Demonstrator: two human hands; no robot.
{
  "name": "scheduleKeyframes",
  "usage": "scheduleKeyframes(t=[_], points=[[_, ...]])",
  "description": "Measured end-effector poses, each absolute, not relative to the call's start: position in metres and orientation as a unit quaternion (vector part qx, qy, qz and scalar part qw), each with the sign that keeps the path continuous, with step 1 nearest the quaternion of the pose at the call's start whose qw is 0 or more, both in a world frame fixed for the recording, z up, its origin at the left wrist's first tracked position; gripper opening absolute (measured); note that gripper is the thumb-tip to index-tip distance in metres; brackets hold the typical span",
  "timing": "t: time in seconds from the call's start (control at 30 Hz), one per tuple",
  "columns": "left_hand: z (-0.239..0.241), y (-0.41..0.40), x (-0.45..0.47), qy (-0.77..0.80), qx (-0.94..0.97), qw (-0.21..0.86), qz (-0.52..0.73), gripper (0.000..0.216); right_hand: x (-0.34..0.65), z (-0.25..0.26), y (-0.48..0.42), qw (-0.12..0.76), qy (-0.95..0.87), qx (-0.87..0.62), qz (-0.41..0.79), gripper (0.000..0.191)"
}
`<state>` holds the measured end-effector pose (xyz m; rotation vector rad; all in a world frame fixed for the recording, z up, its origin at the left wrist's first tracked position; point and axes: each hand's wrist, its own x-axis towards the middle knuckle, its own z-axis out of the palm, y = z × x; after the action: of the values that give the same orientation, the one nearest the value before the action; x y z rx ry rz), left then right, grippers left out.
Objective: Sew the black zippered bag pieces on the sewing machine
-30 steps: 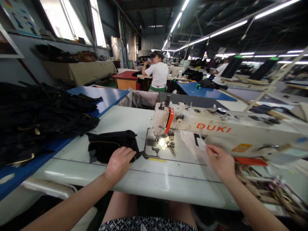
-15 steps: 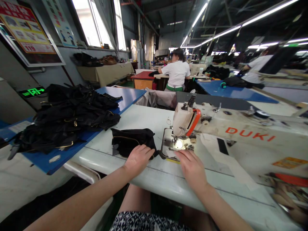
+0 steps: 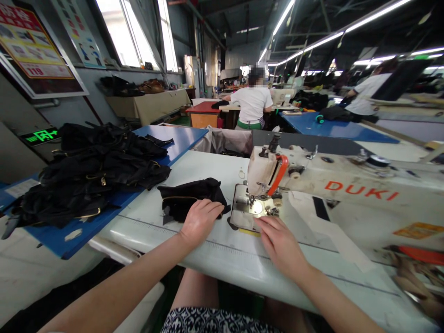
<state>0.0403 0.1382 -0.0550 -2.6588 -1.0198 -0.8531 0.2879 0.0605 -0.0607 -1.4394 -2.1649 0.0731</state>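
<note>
A black fabric pouch (image 3: 187, 196) with a gold zipper lies on the pale sewing table, left of the needle area. Fingers of my left hand (image 3: 203, 216) are closed over its near right end; the thumb is hidden. My right hand (image 3: 280, 238) rests at the front of the sewing machine's metal needle plate (image 3: 241, 217), fingers stretched out and close together. Nothing shows in that hand, and its palm side is out of sight. Above the lit plate stands the machine head (image 3: 265, 171) with an orange lever.
A heap of black zippered pieces (image 3: 93, 171) covers much of the blue side table (image 3: 187, 136) at left. The white machine arm (image 3: 360, 185) spans the right, with a pale strip (image 3: 333, 231) below it. A co-worker (image 3: 251, 101) in white sits ahead.
My right hand has shifted slightly away from the pouch, and more of the needle plate's front shows. The left hand stays at the pouch. The view has moved slightly.
</note>
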Motion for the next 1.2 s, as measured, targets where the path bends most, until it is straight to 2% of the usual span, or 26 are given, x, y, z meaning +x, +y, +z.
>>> scheduleKeyframes(t=[0.2, 0.43, 0.6, 0.83, 1.0, 1.2], points=[[-0.046, 0.141, 0.063, -0.296, -0.893, 0.139, -0.309, 0.027, 0.292, -0.059, 0.065, 0.219, -0.820, -0.527, 0.042, 0.030], [-0.064, 0.140, 0.090, -0.219, -0.947, 0.146, -0.184, 0.020, 0.287, -0.056, 0.074, 0.180, -0.840, -0.512, 0.006, 0.022], [-0.068, 0.142, 0.090, -0.228, -0.949, 0.132, -0.170, 0.019, 0.291, -0.057, 0.077, 0.162, -0.846, -0.508, 0.013, 0.018], [-0.070, 0.142, 0.088, -0.231, -0.944, 0.134, -0.195, 0.020, 0.292, -0.058, 0.077, 0.172, -0.845, -0.506, 0.023, 0.021], [-0.073, 0.146, 0.087, -0.221, -0.948, 0.083, -0.214, 0.021, 0.293, -0.058, 0.077, 0.173, -0.846, -0.504, 0.027, 0.022], [-0.069, 0.147, 0.085, -0.197, -0.963, 0.100, -0.154, 0.026, 0.294, -0.058, 0.078, 0.185, -0.849, -0.495, 0.033, 0.023]])
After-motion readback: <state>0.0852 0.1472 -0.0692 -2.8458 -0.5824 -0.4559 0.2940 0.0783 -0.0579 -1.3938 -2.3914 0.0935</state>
